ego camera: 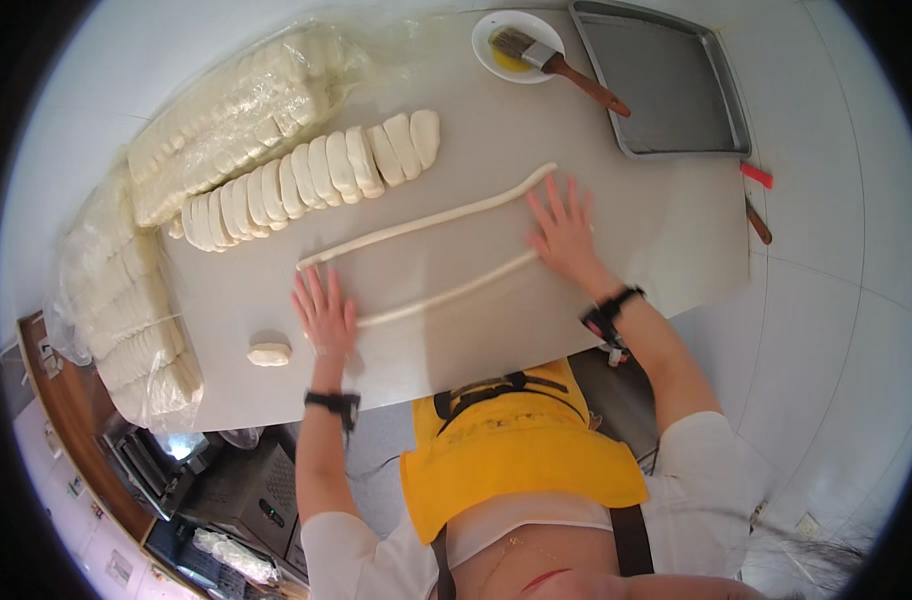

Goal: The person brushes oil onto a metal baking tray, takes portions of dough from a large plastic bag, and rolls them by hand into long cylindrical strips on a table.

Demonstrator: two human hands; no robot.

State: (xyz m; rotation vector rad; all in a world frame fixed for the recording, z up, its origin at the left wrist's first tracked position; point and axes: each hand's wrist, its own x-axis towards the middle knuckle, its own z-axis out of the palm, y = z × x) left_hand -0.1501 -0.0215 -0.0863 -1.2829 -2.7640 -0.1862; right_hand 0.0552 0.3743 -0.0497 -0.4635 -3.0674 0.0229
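Note:
Two long dough ropes lie across the worktop, roughly side by side. My left hand (325, 315), fingers spread, rests flat over the left end of the nearer dough rope (441, 296). Its fingertips reach the left end of the farther dough rope (426, 221). My right hand (564, 232) is also flat and spread, over the right end of the nearer rope, with fingertips beside the farther one's right end. A small dough piece (269, 354) lies left of my left hand. Beyond the ropes sits a row of cut dough strips (298, 180).
Plastic-covered dough strips (223, 127) line the back left, and more covered dough (129, 315) lies along the left edge. At the back are a white bowl (482, 45) with yellow liquid, a wood-handled brush (587, 86) and a metal baking tray (658, 82).

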